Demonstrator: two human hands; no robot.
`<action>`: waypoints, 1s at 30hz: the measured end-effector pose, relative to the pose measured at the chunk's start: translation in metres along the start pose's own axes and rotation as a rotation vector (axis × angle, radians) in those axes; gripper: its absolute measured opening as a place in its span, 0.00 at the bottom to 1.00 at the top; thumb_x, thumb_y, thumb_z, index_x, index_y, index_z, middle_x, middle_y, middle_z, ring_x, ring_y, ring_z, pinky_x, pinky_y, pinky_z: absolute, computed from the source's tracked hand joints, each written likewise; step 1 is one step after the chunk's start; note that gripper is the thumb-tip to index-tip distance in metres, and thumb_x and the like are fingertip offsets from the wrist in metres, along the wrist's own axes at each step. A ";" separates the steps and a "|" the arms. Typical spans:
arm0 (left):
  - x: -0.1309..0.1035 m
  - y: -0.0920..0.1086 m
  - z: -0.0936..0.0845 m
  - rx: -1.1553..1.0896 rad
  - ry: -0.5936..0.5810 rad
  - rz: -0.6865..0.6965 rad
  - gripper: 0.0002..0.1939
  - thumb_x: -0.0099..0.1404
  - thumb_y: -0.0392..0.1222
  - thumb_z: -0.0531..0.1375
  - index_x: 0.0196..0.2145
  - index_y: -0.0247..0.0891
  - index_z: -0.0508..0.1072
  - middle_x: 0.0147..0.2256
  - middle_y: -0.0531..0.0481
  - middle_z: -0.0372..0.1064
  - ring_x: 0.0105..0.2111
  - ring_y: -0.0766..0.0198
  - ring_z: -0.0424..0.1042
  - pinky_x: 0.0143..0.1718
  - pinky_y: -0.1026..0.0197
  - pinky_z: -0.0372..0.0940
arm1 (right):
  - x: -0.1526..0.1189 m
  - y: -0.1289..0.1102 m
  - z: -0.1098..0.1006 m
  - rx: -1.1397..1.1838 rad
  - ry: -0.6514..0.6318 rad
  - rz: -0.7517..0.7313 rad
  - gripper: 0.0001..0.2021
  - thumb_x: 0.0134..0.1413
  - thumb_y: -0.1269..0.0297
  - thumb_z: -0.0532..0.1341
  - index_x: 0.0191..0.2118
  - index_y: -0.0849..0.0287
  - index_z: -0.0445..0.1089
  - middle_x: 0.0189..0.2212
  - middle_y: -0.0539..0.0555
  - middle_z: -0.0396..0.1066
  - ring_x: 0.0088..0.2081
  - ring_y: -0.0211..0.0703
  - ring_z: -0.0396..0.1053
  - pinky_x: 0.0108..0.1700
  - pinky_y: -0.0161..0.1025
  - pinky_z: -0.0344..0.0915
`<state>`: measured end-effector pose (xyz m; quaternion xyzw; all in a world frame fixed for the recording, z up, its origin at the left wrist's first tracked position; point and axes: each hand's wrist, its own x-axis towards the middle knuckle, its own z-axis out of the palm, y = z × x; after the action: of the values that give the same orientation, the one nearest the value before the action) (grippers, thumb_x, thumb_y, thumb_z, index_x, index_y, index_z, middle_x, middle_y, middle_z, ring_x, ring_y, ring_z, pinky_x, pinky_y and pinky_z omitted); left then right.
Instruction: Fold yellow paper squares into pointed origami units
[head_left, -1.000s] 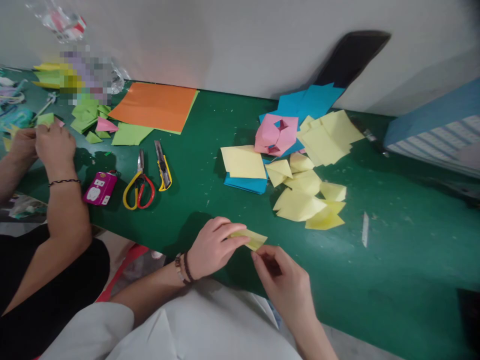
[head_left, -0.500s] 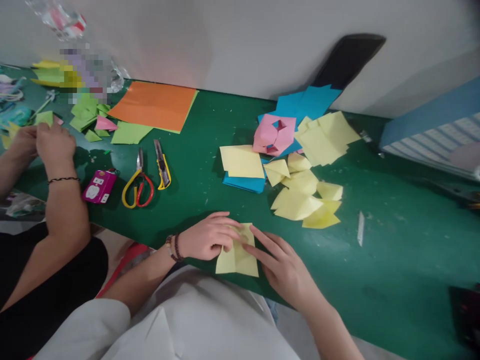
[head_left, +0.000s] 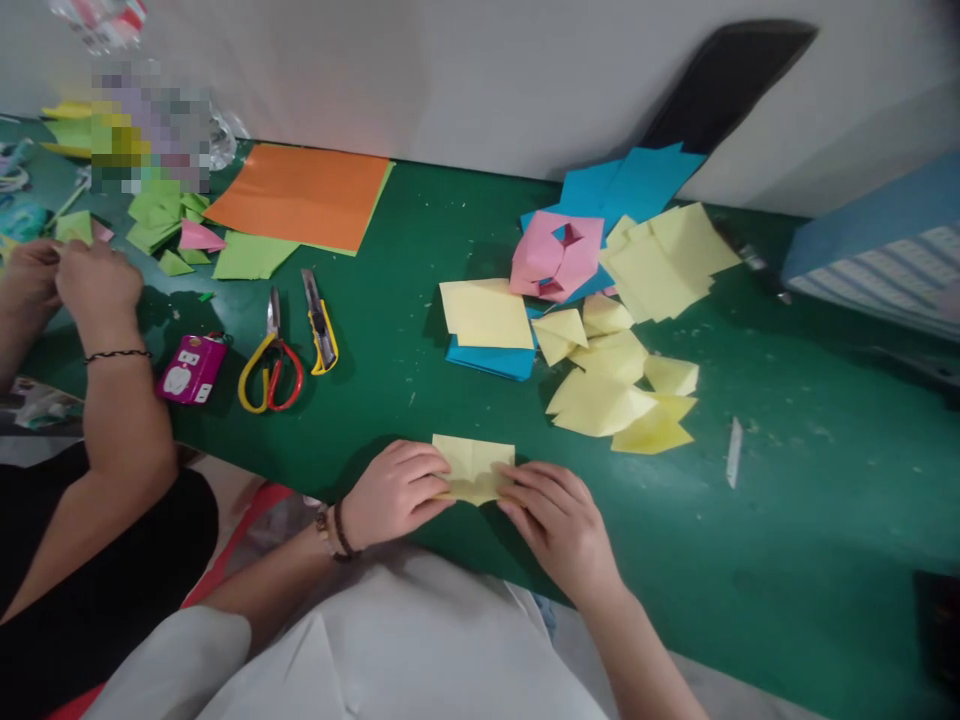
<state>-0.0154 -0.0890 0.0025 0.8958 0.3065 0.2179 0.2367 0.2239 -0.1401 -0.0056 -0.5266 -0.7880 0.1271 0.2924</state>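
Observation:
A creased piece of pale yellow paper point(head_left: 474, 462) is held between my two hands near the table's front edge. My left hand point(head_left: 401, 490) pinches its left side, thumb below and fingers on top. At the right side my right hand point(head_left: 559, 515) grips it in the same way. Beyond my hands lies a yellow sheet point(head_left: 486, 312) on blue paper point(head_left: 491, 360). To the right of that are several folded yellow pieces point(head_left: 604, 385), a pink folded paper shape point(head_left: 556, 255) and a fan of yellow sheets point(head_left: 671, 262).
Scissors point(head_left: 271, 360), a yellow cutter knife point(head_left: 320, 325) and a purple box point(head_left: 193, 370) lie to the left on the green table point(head_left: 390, 380). Behind them is orange paper point(head_left: 300, 198). At far left a co-worker's hands point(head_left: 97, 285) handle green paper. A white strip point(head_left: 734, 452) lies at right.
The yellow paper has gone from a taller sheet to a short, wide shape, its lower part folded up. My hands have moved apart to its two sides and now pinch it.

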 end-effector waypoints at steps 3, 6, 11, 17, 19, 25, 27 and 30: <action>0.004 0.007 0.008 -0.049 0.072 -0.176 0.08 0.69 0.39 0.56 0.44 0.38 0.72 0.39 0.47 0.74 0.42 0.60 0.71 0.45 0.55 0.67 | 0.009 -0.006 0.008 -0.022 0.048 0.127 0.06 0.61 0.65 0.59 0.35 0.56 0.73 0.32 0.53 0.77 0.36 0.44 0.72 0.42 0.43 0.68; 0.009 0.010 0.011 -0.017 0.126 -0.248 0.15 0.70 0.38 0.54 0.53 0.38 0.68 0.38 0.47 0.73 0.38 0.60 0.69 0.42 0.55 0.67 | 0.017 -0.009 0.014 -0.087 0.056 0.212 0.06 0.62 0.64 0.58 0.35 0.57 0.71 0.29 0.52 0.75 0.32 0.42 0.70 0.38 0.40 0.66; 0.011 0.007 0.008 0.027 0.083 -0.236 0.13 0.71 0.41 0.54 0.50 0.42 0.72 0.30 0.50 0.68 0.34 0.61 0.65 0.37 0.59 0.65 | 0.022 -0.010 0.020 -0.173 0.077 0.256 0.07 0.62 0.64 0.57 0.39 0.59 0.71 0.26 0.51 0.73 0.29 0.41 0.68 0.36 0.39 0.64; 0.014 0.006 0.010 0.064 0.040 -0.258 0.10 0.69 0.44 0.56 0.43 0.42 0.76 0.28 0.49 0.64 0.34 0.60 0.63 0.36 0.58 0.63 | 0.023 -0.009 0.021 -0.178 0.069 0.237 0.06 0.60 0.67 0.58 0.36 0.57 0.72 0.25 0.51 0.73 0.29 0.41 0.67 0.37 0.38 0.62; 0.016 0.007 0.012 0.081 0.035 -0.271 0.10 0.69 0.42 0.56 0.42 0.42 0.77 0.27 0.49 0.63 0.33 0.60 0.62 0.35 0.58 0.63 | 0.023 -0.009 0.021 -0.187 0.067 0.235 0.06 0.60 0.67 0.58 0.36 0.57 0.73 0.25 0.50 0.73 0.29 0.41 0.67 0.37 0.38 0.62; 0.018 0.008 0.012 0.078 0.039 -0.294 0.09 0.69 0.40 0.56 0.40 0.42 0.77 0.27 0.49 0.63 0.33 0.59 0.61 0.35 0.57 0.63 | 0.024 -0.010 0.021 -0.210 0.056 0.232 0.06 0.60 0.67 0.58 0.37 0.57 0.73 0.26 0.51 0.73 0.30 0.41 0.66 0.37 0.38 0.62; 0.018 0.008 0.012 0.075 0.036 -0.296 0.09 0.69 0.40 0.56 0.41 0.42 0.77 0.27 0.49 0.63 0.33 0.60 0.61 0.35 0.57 0.63 | 0.024 -0.010 0.021 -0.218 0.056 0.231 0.06 0.60 0.67 0.58 0.37 0.58 0.73 0.26 0.51 0.73 0.30 0.41 0.67 0.37 0.38 0.62; 0.018 0.008 0.011 0.073 0.041 -0.295 0.09 0.68 0.40 0.56 0.41 0.42 0.77 0.27 0.49 0.64 0.33 0.60 0.61 0.35 0.57 0.63 | 0.025 -0.010 0.021 -0.239 0.046 0.235 0.06 0.60 0.67 0.58 0.38 0.58 0.73 0.27 0.51 0.74 0.30 0.41 0.66 0.36 0.39 0.61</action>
<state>0.0071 -0.0857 0.0023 0.8446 0.4471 0.1876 0.2272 0.1969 -0.1193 -0.0094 -0.6488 -0.7237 0.0538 0.2290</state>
